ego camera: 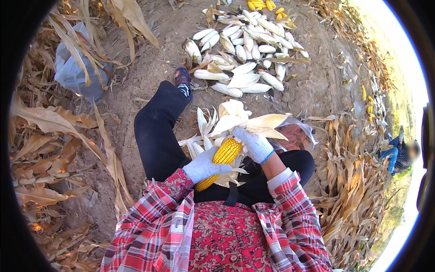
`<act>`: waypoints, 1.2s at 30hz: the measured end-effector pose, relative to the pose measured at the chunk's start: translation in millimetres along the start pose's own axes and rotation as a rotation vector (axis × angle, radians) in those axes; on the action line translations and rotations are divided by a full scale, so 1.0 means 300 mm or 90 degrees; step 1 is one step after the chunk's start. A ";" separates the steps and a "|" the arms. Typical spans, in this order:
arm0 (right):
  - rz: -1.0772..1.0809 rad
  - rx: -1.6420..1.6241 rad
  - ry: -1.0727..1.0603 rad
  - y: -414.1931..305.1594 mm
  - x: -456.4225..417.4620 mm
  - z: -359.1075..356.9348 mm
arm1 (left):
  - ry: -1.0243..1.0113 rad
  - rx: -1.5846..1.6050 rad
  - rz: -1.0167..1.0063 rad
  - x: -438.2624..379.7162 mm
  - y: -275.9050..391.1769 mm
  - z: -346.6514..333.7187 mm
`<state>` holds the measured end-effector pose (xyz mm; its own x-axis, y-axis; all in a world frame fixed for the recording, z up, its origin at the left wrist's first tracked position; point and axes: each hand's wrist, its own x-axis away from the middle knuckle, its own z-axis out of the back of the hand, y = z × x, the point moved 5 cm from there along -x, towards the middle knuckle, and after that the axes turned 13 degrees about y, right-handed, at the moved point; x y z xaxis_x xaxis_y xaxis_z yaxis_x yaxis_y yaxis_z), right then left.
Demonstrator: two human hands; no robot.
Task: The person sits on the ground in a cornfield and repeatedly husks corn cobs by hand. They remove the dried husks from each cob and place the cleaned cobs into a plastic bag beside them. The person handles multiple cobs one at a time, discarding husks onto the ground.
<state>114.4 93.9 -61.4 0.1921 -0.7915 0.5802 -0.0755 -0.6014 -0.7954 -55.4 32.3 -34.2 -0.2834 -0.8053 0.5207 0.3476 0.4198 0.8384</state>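
Observation:
A yellow ear of corn (227, 151) lies slantwise across my lap, its kernels bare. My left hand (204, 166), in a white knitted glove, is wrapped around the ear's lower part, with the thumb across the kernels. At the ear's upper end, my right hand (253, 144), gloved alike with a blue cuff edge, grips the peeled-back husk (234, 117). Pale husk leaves fan out beyond that hand. More loose husk (205, 127) lies between my legs, partly hidden under the ear and my hands.
Ahead on the soil is a heap of corn ears in pale husks (244, 51), with bare yellow ears (260, 5) behind it. A plastic bag (80, 64) rests among dry stalks at left. Dry cornstalks (343, 197) line the right, where another person (399, 154) sits farther off.

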 end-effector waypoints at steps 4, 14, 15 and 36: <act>0.127 0.051 -0.086 -0.095 0.035 -0.059 | -0.129 -0.057 0.070 0.006 0.099 -0.004; 0.256 -0.086 -0.040 -0.104 0.024 -0.099 | 0.139 -0.045 -0.147 0.002 0.050 -0.026; 0.243 -0.162 -0.014 -0.103 0.002 -0.105 | 0.203 -0.079 -0.054 0.017 0.072 -0.024; 0.122 -0.623 0.032 -0.270 -0.071 -0.117 | 0.034 0.498 0.006 -0.153 -0.023 -0.179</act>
<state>82.0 155.5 -3.1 0.0528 -0.8748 0.4816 -0.8779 -0.2705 -0.3951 3.2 43.8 -72.3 -0.2339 -0.8110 0.5363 -0.3865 0.5837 0.7141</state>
